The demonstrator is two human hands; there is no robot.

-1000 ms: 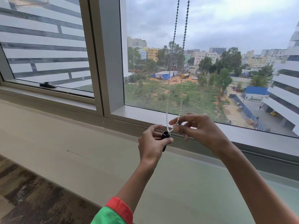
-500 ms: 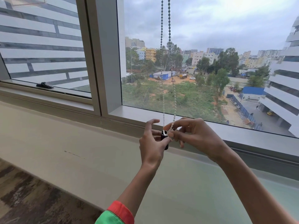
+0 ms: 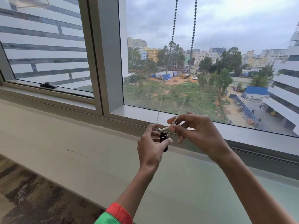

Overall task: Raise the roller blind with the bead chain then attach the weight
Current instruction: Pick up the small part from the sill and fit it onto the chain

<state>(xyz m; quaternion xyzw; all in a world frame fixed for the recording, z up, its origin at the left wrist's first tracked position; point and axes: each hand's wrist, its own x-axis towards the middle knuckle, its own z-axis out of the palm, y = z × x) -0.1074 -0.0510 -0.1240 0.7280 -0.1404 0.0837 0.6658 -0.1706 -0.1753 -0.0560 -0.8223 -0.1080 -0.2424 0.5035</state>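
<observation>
A white bead chain (image 3: 192,38) hangs in two strands before the window pane, and its bottom loop runs between my hands. My left hand (image 3: 152,148) grips a small black cylindrical weight (image 3: 163,139) upright, open end up, just below the loop. My right hand (image 3: 197,135) pinches the loop's right end between thumb and fingers, with a small dark piece at the fingertips. The chain's lowest beads sit just above the weight's mouth. The roller blind itself is out of view above.
A pale window sill (image 3: 80,143) runs below the grey window frame (image 3: 110,62). A black window handle (image 3: 48,85) sits on the left pane's lower rail. Patterned carpet (image 3: 32,199) lies at lower left.
The two strands have spread apart at the top and the loop now stretches between my hands. My right hand moved right and away from the weight, which my left hand lowered slightly.
</observation>
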